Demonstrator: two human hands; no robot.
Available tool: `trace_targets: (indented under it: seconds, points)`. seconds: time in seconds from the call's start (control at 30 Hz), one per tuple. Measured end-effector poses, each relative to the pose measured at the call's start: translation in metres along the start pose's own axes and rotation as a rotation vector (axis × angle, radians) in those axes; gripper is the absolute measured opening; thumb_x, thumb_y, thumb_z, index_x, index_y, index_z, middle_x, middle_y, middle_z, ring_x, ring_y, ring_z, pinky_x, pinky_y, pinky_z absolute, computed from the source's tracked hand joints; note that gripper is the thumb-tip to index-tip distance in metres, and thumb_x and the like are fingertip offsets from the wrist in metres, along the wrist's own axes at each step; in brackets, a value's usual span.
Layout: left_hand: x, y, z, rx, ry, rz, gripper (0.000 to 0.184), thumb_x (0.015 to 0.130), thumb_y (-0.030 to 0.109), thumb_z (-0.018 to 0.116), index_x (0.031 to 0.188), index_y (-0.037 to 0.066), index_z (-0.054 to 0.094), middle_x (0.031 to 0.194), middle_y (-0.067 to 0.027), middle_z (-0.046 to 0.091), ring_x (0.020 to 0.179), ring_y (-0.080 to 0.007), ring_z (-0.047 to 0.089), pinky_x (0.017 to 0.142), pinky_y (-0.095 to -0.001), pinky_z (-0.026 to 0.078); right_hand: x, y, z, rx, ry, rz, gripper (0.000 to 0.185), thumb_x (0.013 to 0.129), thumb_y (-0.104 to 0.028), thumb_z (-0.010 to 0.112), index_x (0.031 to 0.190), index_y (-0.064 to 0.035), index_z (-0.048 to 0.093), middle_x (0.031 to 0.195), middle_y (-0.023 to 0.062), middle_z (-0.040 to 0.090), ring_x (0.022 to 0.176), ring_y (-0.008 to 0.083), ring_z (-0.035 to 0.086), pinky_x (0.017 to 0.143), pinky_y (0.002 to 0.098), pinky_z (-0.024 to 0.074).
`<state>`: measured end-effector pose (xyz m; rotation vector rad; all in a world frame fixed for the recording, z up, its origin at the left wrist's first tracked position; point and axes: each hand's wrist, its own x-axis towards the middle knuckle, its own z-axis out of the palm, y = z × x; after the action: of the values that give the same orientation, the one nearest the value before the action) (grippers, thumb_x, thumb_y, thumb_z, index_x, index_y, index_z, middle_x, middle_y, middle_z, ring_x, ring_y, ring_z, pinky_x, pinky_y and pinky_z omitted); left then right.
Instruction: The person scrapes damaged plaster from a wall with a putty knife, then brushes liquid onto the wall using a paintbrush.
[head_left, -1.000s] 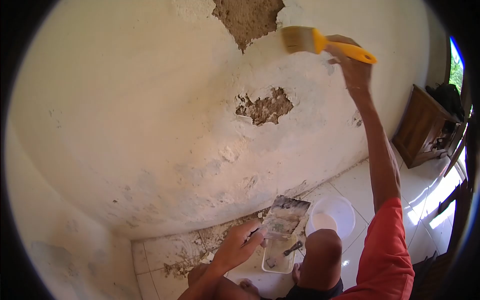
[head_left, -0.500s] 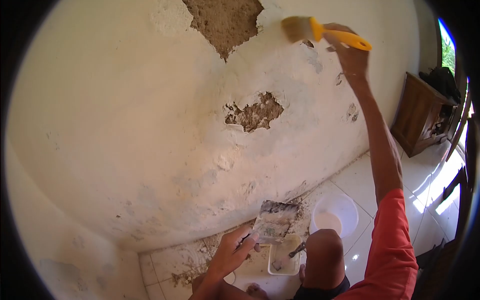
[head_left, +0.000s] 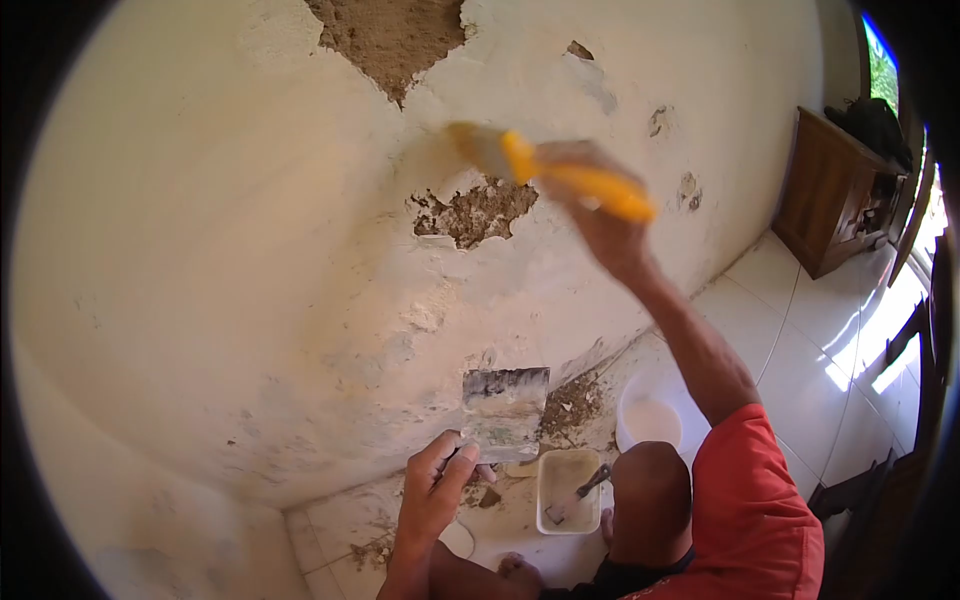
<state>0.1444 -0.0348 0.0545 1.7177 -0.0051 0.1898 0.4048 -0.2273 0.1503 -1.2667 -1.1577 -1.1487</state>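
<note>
My right hand is closed round the yellow handle of a wide paintbrush, blurred by motion. Its bristles point left at the wall, between a large bare patch and a smaller one. Lower down, my left hand grips the near edge of a flat, stained metal plate, thumb on top. Behind that plate lies plaster debris along the foot of the wall.
On the tiled floor, a rectangular tray holds a small scraper. Beside my knee stands a white bucket of pale liquid. A wooden cabinet with a dark bag on top stands at the right.
My right hand and the brush have swept left and down across the wall. The view has shifted, and the metal plate in my left hand now appears further left and higher.
</note>
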Motion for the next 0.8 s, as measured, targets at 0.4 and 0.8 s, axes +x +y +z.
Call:
trace_targets:
  seconds: [0.4, 0.8]
  points:
    - [0.007, -0.004, 0.006, -0.039, -0.021, -0.047, 0.018, 0.095, 0.010, 0.050, 0.082, -0.003, 0.054, 0.078, -0.0090, 0.060, 0.073, -0.0142, 0.062, 0.068, -0.0280, 0.049, -0.013, 0.041, -0.039, -0.471, 0.404, 0.171, 0.015, 0.083, -0.001, 0.063, 0.097, -0.0057, 0.068, 0.096, 0.0074, 0.062, 0.086, 0.0187, 0.061, 0.071, 0.0312, 0.0513]
    - [-0.002, -0.002, -0.004, -0.037, 0.022, -0.014, 0.018, 0.094, 0.008, 0.049, 0.080, -0.003, 0.053, 0.079, -0.0111, 0.062, 0.071, -0.0145, 0.061, 0.067, -0.0285, 0.049, -0.049, 0.072, -0.090, 0.132, 0.583, 0.560, 0.023, 0.090, -0.014, 0.063, 0.109, -0.0022, 0.063, 0.103, 0.0073, 0.064, 0.088, 0.0145, 0.064, 0.064, 0.0253, 0.0583]
